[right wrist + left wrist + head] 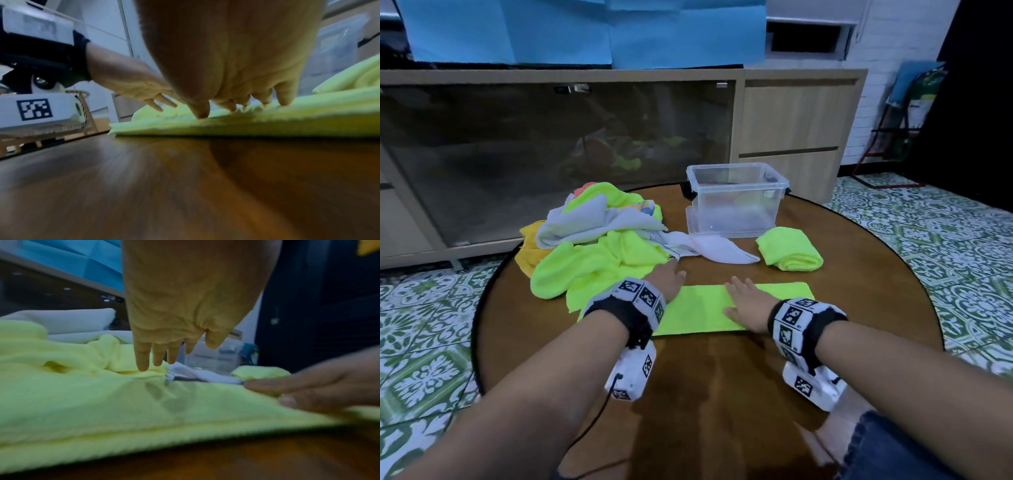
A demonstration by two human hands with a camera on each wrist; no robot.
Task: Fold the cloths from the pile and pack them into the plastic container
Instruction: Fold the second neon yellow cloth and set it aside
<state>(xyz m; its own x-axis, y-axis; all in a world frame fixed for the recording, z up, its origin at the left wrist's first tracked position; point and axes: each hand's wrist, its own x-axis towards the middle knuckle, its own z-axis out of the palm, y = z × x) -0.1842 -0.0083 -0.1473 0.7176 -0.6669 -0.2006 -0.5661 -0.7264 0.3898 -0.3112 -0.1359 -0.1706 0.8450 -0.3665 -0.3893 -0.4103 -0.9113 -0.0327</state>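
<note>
A: Both hands are flat on the neon green cloth strip (pixel 767 301), laid out long across the round wooden surface (pixel 722 377) right in front of the person.

B: The right hand (pixel 748 303) has straight fingers pressing the middle of the strip. The left hand (pixel 671 279) is open-palmed at the strip's nine o'clock end, fingers extended and gripping nothing.

A: Looks like a smoothing pass, I'd say, before the next fold. Where's everything else?

B: The cloth pile (pixel 599 236) sits at ten o'clock from the strip, green, white and yellow tangled together, just touching the left hand. The clear plastic container (pixel 736 202) stands at twelve o'clock with no lid, and no cloth that I can make out inside. One rolled green cloth (pixel 789 248) rests just beside it at one o'clock.

A: Any tips for this step?

B: Sweep outward from the middle so wrinkles leave at the ends. Keep the long edges lined up. And nudge that pile's loose green flap away, or it may drag into the fold.
</note>
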